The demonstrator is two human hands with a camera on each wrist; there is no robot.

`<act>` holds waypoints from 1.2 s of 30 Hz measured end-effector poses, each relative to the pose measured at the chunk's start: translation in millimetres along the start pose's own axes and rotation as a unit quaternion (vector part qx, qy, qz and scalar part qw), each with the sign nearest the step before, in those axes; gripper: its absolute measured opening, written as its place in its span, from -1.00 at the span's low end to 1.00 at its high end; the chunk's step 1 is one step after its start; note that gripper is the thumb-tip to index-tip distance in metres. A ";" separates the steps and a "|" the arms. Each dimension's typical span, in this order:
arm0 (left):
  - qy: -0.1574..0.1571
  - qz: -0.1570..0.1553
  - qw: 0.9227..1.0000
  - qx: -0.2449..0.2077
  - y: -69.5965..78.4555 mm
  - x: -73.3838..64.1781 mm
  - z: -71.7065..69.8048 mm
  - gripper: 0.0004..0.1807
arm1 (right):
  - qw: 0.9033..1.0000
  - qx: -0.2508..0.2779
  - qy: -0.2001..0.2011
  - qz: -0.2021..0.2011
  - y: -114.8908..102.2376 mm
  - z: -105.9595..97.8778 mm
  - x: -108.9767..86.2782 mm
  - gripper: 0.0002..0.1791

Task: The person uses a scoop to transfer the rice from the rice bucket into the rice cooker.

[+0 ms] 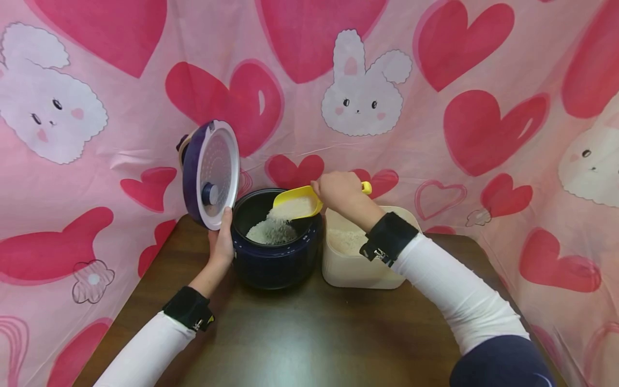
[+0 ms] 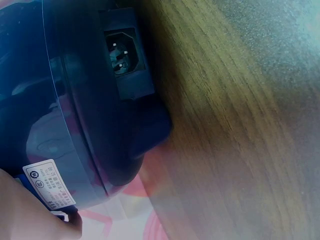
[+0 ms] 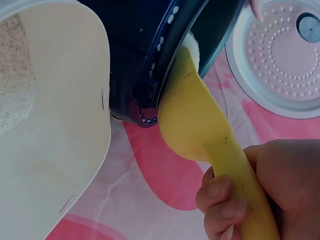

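A dark blue rice cooker (image 1: 276,270) stands on the table, its lid (image 1: 220,153) tilted up at the left with the perforated inner side showing. My left hand (image 1: 222,244) grips the lid's lower edge, thumb in front; its other fingers are mostly hidden. Above the dark inner pot, my right hand (image 1: 340,191) holds a yellow scoop (image 3: 195,117) by its handle. White rice (image 1: 301,205) spills from the tipped scoop onto a heap of rice (image 1: 263,231) in the pot. Right of the cooker is a cream container (image 1: 362,275) with more rice (image 1: 344,242) inside.
A brown wooden table (image 1: 290,333) bears the cooker and container near its back edge. Pink cloth (image 1: 300,123) with hearts and rabbits hangs behind and at both sides. The cooker's power socket (image 2: 121,52) has no plug in it.
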State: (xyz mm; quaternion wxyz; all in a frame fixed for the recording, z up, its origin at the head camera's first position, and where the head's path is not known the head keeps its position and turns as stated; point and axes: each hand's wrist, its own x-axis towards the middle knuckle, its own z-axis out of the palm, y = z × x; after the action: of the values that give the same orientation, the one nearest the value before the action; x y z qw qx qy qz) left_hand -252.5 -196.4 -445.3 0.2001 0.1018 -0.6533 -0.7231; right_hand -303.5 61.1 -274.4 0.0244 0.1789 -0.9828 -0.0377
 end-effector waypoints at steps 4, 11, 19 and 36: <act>0.000 -0.005 1.000 -0.002 0.5 -0.6 0.2 -0.22 | 1.000 -0.009 -0.001 0.007 -4.0 0.8 -0.4 -0.41; 0.001 -0.001 1.000 -0.003 1.7 0.1 0.4 -0.23 | 0.999 -0.025 0.027 0.009 -7.5 3.3 -0.2 -0.37; -0.006 -0.012 1.000 0.016 1.1 0.7 -0.6 -0.22 | 0.999 -0.015 0.040 0.001 -10.0 4.2 0.4 -0.33; -0.001 -0.001 1.000 0.003 0.0 0.2 0.9 -0.23 | 0.994 0.030 0.097 -0.035 1.4 12.5 -5.1 -0.49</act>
State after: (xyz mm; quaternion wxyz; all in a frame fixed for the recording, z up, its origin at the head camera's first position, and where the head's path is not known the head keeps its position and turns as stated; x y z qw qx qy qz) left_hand -253.1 -195.7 -445.2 0.1989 0.1023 -0.6556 -0.7212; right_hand -300.0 65.0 -286.9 0.1127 0.2166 -0.9697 0.0089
